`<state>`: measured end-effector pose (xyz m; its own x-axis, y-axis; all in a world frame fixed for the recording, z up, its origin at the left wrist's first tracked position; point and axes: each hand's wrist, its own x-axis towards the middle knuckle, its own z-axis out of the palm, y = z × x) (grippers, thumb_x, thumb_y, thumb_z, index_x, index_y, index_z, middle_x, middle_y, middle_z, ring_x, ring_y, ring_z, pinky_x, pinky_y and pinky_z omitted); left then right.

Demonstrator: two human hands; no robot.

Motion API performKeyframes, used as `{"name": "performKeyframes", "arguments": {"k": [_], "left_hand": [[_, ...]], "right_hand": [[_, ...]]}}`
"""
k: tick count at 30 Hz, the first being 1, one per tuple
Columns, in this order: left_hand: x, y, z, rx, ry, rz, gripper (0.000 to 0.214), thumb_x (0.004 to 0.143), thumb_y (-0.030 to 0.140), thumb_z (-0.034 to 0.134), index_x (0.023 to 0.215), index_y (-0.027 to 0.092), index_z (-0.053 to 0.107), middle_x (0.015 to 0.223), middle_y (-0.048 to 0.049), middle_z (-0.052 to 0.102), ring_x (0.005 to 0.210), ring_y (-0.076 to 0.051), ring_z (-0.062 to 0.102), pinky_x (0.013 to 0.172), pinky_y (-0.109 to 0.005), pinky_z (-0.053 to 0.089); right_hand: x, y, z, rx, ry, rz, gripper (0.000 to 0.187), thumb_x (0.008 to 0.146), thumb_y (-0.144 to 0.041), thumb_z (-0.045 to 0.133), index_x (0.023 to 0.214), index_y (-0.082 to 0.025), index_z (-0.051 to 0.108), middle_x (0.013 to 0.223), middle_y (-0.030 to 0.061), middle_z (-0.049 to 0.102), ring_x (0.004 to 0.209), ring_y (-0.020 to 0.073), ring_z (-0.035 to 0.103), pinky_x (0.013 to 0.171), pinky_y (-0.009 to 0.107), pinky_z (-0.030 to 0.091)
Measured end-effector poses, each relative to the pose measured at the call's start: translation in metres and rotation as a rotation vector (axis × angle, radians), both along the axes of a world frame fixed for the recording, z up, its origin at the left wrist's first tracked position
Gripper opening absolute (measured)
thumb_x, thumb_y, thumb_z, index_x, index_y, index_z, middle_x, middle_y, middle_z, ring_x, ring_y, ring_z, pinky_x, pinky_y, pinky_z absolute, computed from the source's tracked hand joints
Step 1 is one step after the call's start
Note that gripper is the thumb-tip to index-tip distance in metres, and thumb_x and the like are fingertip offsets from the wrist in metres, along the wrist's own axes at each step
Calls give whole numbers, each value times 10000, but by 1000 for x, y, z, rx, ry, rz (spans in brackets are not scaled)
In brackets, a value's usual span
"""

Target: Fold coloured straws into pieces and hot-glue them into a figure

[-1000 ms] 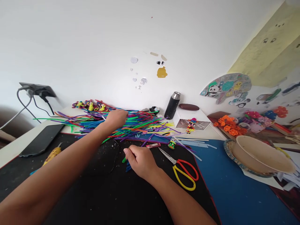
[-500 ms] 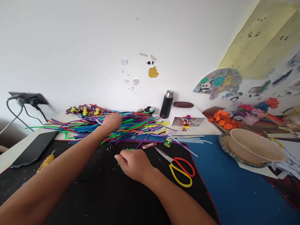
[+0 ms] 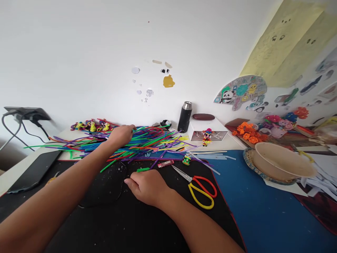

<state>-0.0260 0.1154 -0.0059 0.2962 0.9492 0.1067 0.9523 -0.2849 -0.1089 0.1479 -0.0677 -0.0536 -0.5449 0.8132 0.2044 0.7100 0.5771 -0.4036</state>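
Note:
My left hand [image 3: 121, 136] reaches over a wide, loose pile of coloured pipe cleaners [image 3: 147, 142], its fingers bent down at the far side. They look closed, but what is between them is hidden. A green pipe cleaner [image 3: 107, 166] sticks out of the pile toward the black mat, below this wrist. Above the mat, my right hand [image 3: 149, 186] is curled into a fist, thumb to the left. A short green pipe cleaner piece [image 3: 143, 169] shows just past its knuckles. Scissors [image 3: 196, 182] with one red and one yellow handle lie open to its right.
Past the fist are a pink packet [image 3: 165, 163] and a small green figure [image 3: 186, 160]. A black flask [image 3: 185, 117], a white box [image 3: 197, 126] and a pipe-cleaner doll [image 3: 206, 137] stand behind. A bowl [image 3: 284, 161] is at right, a phone [image 3: 33, 171] at left.
My left hand has shifted slightly within the pile, and a green pipe cleaner now juts further toward me. The right fist stays nearly in place. The view has turned slightly right.

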Motion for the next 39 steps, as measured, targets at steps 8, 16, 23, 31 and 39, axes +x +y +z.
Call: {"name": "performKeyframes", "arguments": {"k": [8,16,23,31,39], "left_hand": [[-5,6,19,140,-248,-84,360,978,370,502,1096,239,816,1173,-91,811,1120,-300,713,901,-345,541],[17,-41,66,387,-506,-222,334,1007,428,516,1057,221,773,1074,-89,788,992,-266,697,933,-389,539],[14,-56,78,353,-597,-227,321,953,475,524,968,240,741,1025,-49,785,803,-211,654,825,-331,537],[-34,-30,89,729,-669,-38,402,935,533,575,1018,203,791,948,-65,764,727,-198,633,801,-335,533],[-65,-13,89,469,-680,238,480,851,585,596,1111,236,800,755,1,684,558,-159,520,556,-279,458]], "right_hand": [[-1,1,-2,12,25,10,412,1114,-455,494,821,-206,645,794,32,752,700,194,680,572,339,218],[4,1,6,-64,136,-58,397,1103,-435,531,795,-213,649,760,15,738,694,177,660,594,308,252],[7,5,10,-137,277,-132,307,1102,-390,560,877,-230,695,832,4,763,788,178,702,644,261,338],[4,3,9,-183,232,-104,353,1091,-472,544,865,-235,674,796,-5,746,788,202,705,636,269,337],[3,4,9,-218,269,-115,340,1087,-474,555,863,-245,667,818,-9,751,804,191,699,646,255,349]]}}
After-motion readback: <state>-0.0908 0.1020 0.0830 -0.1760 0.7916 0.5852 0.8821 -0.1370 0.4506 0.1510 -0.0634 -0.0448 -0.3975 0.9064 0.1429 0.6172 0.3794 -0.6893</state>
